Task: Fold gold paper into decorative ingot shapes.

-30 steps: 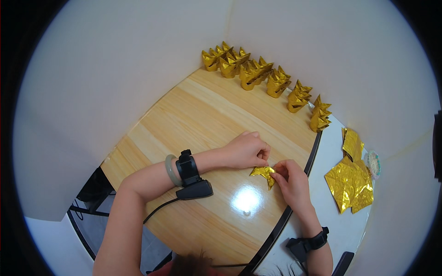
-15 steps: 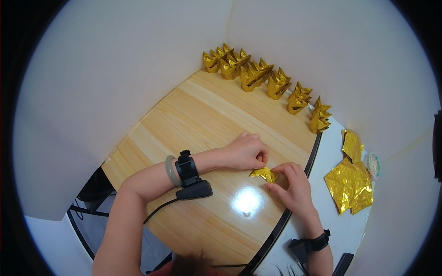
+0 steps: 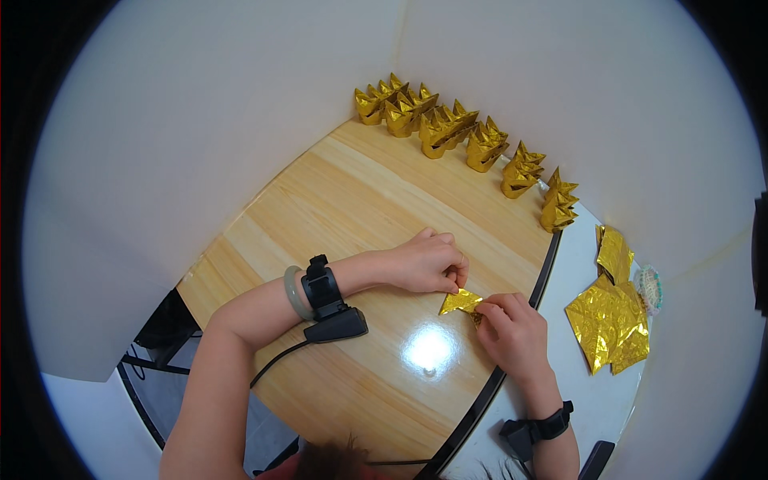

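Note:
A small folded piece of gold foil paper (image 3: pixel 459 302) lies on the wooden tabletop between my hands. My left hand (image 3: pixel 428 262) is closed, its fingertips pinching the paper's upper edge. From the right, my right hand (image 3: pixel 514 332) grips the paper's other end between thumb and curled fingers; part of the fold is hidden under them. Along the far edge stands a row of folded gold foil paper pieces (image 3: pixel 449 128) with pointed tips, several of them stacked into one another.
On the white surface at the right lie flat gold foil sheets (image 3: pixel 612 324), with a round pale beaded or coiled item (image 3: pixel 649 289) beside them. A black edge strip (image 3: pixel 482 400) borders the wooden tabletop (image 3: pixel 320 208). White walls rise behind and at both sides. Each wrist wears a strapped black device with a cable.
My right hand has turned, and its fingers have curled in over the right end of the paper. The paper now shows a flatter, smoother face. My left hand has barely moved.

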Available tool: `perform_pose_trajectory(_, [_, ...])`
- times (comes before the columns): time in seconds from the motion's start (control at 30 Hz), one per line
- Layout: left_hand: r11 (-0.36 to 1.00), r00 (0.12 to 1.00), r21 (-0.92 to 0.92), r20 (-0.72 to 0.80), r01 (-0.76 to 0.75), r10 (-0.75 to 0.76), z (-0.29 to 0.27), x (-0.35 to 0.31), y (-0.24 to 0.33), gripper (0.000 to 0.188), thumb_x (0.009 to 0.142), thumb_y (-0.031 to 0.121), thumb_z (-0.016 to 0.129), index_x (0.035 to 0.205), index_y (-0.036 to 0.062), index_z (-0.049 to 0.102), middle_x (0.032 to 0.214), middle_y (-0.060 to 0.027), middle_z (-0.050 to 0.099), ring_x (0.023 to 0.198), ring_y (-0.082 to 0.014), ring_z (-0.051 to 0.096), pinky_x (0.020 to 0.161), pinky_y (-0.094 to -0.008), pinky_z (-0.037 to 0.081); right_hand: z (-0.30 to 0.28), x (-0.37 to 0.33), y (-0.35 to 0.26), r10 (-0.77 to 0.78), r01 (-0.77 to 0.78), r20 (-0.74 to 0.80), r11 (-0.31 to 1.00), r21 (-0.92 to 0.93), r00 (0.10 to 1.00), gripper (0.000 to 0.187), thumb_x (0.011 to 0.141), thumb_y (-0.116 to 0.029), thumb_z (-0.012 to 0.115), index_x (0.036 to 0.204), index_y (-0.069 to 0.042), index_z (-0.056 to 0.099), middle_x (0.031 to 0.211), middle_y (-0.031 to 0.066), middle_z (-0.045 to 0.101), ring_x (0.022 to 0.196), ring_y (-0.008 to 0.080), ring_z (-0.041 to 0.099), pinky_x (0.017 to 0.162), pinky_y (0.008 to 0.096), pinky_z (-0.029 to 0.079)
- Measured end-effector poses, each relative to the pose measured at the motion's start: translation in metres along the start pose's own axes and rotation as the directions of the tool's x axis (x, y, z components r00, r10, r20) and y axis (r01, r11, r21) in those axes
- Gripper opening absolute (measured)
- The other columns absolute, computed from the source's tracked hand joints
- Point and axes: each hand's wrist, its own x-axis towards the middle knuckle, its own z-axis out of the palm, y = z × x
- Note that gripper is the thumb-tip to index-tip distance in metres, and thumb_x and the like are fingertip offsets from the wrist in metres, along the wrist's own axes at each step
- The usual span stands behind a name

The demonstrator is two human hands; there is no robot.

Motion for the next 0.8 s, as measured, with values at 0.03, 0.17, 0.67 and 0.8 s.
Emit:
perform_pose_trajectory(0.03, [1.000,1.000,-0.003,-0.003,-0.002,0.002,0.000,0.000,0.000,0.012,0.077,0.025,0.070,0.084,0.0156,0.067,0.077,0.0049,0.064,0.094,-0.0164,0.051,0.088,-0.0350,0.031,0.000,0.000,0.000,0.000,0.000,0.000,1.000,0.000,1.000,0.015,0.067,-0.007,0.069,0.080,-0.008,0.064,0.082,0.0032,0.061,0.073,0.0199,0.059,0.060,0.0306,0.050])
perform_pose_trajectory(0.17, [1.000,1.000,-0.004,-0.007,-0.014,0.013,0.001,0.000,-0.002,0.011,0.077,0.024,0.069,0.084,0.0156,0.067,0.077,0.0037,0.063,0.094,-0.0168,0.051,0.088,-0.0352,0.031,0.000,0.000,-0.002,-0.030,0.030,-0.008,1.000,0.000,1.000,0.016,0.067,-0.006,0.070,0.081,-0.006,0.064,0.079,0.0045,0.058,0.072,0.0203,0.059,0.058,0.0308,0.050])
perform_pose_trajectory(0.67, [1.000,0.999,0.005,-0.039,0.012,-0.011,0.004,0.001,0.000,0.018,0.073,0.031,0.073,0.083,0.0172,0.067,0.075,0.0053,0.062,0.092,-0.0173,0.051,0.088,-0.0345,0.030,0.014,-0.002,0.004,0.347,-0.355,0.079,0.913,0.199,0.935,0.034,0.072,-0.015,0.076,0.098,-0.004,0.058,0.095,0.0105,0.057,0.087,0.0283,0.055,0.077,0.0364,0.046])
perform_pose_trajectory(0.8, [0.999,0.993,-0.011,-0.113,-0.044,0.042,0.012,-0.001,-0.001,0.020,0.073,0.032,0.074,0.084,0.0169,0.066,0.076,0.0040,0.062,0.092,-0.0178,0.050,0.091,-0.0356,0.028,0.017,-0.004,0.008,0.300,-0.303,0.044,0.932,0.198,0.953,0.036,0.072,-0.015,0.076,0.100,-0.004,0.056,0.095,0.0124,0.055,0.087,0.0304,0.053,0.079,0.0382,0.045])
